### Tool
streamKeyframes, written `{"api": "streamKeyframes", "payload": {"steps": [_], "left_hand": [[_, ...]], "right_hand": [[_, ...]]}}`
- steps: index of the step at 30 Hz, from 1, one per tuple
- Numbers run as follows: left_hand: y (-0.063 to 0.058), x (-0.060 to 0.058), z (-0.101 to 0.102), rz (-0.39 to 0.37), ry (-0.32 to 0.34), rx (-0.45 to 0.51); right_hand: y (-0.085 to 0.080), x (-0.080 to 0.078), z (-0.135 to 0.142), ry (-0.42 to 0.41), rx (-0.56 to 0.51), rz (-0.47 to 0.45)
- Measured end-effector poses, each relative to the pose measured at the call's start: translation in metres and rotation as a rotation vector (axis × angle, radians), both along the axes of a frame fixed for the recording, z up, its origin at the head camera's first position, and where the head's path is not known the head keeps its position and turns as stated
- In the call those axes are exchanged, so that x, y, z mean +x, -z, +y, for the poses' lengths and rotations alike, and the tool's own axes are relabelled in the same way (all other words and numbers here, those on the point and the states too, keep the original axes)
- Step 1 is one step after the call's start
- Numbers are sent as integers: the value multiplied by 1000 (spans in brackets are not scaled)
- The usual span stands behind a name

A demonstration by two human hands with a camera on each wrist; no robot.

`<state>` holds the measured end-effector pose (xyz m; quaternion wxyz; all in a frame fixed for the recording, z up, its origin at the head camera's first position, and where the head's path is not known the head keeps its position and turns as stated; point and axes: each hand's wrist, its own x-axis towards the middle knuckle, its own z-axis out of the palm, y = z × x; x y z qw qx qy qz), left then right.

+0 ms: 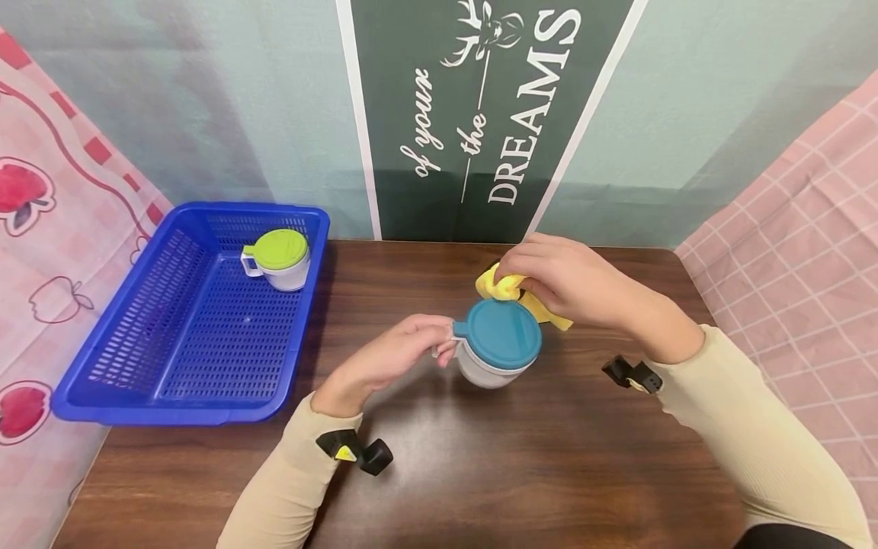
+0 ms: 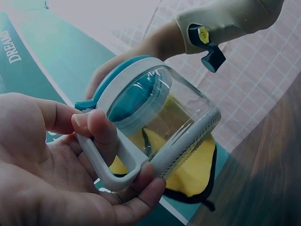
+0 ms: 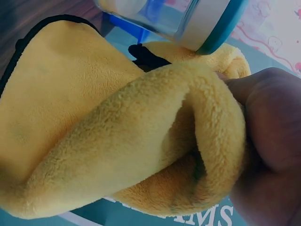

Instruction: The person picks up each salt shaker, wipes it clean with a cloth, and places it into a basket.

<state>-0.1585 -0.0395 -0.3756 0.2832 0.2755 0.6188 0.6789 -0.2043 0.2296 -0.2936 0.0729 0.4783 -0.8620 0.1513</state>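
My left hand (image 1: 405, 347) grips the white handle (image 2: 110, 165) of a clear jar (image 2: 183, 106) with a teal lid (image 1: 504, 334). In the left wrist view the jar looks tilted, its grey-white base toward the lower right. A yellow cloth (image 3: 117, 127) with dark edging is bunched in my right hand (image 1: 562, 274), held by the fingers against the far rim of the lid. Part of the cloth hangs down behind the jar. Some of my right fingers are hidden by the cloth in the right wrist view.
On the left of the brown wooden table (image 1: 549, 465) stands a blue plastic basket (image 1: 295, 381). Inside its back right corner sits a similar jar with a green lid (image 1: 280, 249). A printed cloth backdrop (image 1: 274, 99) rises behind, with pink hangings at both sides.
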Motion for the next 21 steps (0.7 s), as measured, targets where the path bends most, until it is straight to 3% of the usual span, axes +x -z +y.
{"api": "streamKeyframes", "payload": {"steps": [7,12,21], "left_hand": [[1,0,1,0,11,-21],[0,0,0,1,21,-20],[-1,0,0,9,25,-16]], "right_hand": [[0,-4,-16,-83,-6,-5],[-2,-2,-28,-89,36,5],[-9,11,-42,-93,127,138]]}}
